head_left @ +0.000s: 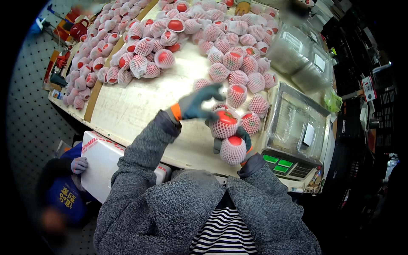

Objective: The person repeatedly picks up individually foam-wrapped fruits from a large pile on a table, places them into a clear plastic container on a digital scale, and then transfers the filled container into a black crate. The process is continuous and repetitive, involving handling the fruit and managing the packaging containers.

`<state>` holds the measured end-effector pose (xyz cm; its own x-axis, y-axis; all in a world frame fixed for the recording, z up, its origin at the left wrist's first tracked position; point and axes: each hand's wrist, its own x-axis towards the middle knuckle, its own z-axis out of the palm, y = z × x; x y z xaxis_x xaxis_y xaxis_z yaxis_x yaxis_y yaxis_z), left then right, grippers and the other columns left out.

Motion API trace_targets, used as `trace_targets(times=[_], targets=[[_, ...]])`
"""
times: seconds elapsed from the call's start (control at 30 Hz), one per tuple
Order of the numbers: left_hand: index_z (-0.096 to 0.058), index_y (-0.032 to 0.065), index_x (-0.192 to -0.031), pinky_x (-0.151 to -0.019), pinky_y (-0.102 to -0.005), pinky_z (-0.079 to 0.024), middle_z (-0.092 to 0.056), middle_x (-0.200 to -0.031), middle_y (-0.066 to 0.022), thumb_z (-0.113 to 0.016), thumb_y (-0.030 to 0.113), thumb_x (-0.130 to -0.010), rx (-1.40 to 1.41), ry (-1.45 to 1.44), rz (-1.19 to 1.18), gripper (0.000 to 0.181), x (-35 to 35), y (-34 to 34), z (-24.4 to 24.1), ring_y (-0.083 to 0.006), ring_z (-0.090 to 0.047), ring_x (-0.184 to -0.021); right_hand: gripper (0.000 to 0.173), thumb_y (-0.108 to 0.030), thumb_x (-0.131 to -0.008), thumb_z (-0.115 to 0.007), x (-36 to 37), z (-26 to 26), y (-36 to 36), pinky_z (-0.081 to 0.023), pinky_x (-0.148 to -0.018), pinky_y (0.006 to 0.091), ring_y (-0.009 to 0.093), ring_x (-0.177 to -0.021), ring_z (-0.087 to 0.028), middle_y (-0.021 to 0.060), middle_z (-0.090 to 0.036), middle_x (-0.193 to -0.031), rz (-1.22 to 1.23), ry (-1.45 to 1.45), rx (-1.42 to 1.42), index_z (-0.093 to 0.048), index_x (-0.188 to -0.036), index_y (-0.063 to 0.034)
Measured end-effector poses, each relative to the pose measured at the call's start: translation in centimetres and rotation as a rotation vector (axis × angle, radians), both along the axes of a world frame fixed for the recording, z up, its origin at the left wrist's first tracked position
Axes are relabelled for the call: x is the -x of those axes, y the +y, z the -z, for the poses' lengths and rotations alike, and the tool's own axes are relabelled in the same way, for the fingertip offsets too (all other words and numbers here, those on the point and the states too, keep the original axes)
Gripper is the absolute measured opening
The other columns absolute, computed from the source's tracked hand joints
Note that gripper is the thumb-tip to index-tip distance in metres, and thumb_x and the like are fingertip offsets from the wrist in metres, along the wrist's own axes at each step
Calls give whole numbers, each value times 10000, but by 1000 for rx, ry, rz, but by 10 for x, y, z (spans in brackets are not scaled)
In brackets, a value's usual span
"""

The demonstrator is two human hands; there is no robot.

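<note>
My right hand (245, 137), in a dark glove with an orange cuff edge, is wrapped around two red tomatoes in pink-white foam nets. The upper tomato (225, 122) shows its green calyx; the lower tomato (234, 150) rests against the palm. My left hand (199, 102), gloved and blurred, is beside the upper one, thumb and fingers spread with nothing seen between them. Just beyond the hands, more netted tomatoes lie on the pale tabletop (127, 108), including one netted tomato (236, 95) ahead and another netted tomato (250, 123) to the right.
A digital scale (283, 167) with clear plastic trays (287, 118) on it stands at right. Stacks of clear containers (310, 63) rise behind it. A wooden strip (103, 75) divides the tomatoes at left. Another person's gloved hand (79, 165) touches a white box (100, 165); another gloved hand (243, 8) is at the far edge.
</note>
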<state>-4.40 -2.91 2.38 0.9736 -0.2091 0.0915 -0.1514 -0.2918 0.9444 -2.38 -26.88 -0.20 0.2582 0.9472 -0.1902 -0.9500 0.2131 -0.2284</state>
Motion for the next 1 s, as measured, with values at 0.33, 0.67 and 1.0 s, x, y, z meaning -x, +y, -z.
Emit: trace_targets(times=[0.33, 0.67, 1.0], targets=[[-457, 144, -1279, -996, -409, -368, -456, -1278, -180, -746, 319, -620, -1133, 1, -437, 741, -65, 22, 119, -357, -440, -1193, 739, -515, -796, -607, -47, -93, -123, -523, -795, 415, 327, -924, -601, 212, -586, -1042, 521, -303, -10, -405, -1278, 9], [-404, -12, -1276, -766, -337, -521, -579, -1070, -195, -748, 475, -666, 404, 88, -327, 853, -94, -100, -36, -255, -619, -878, 848, -432, -678, -725, -138, -89, -107, -427, -941, 405, 372, -1132, -518, 245, -494, -1256, 212, -1772, 1735, -341, -1373, -133], [-630, 38, -1038, -876, -380, -438, -637, -1008, -203, -491, 580, -808, -676, -5, -249, 605, -128, -188, -90, -343, -600, -983, 408, -410, -802, -559, -132, -122, -193, -477, -752, 431, 379, -865, -605, 219, -623, -952, 725, -2010, 1779, -608, -987, -49]])
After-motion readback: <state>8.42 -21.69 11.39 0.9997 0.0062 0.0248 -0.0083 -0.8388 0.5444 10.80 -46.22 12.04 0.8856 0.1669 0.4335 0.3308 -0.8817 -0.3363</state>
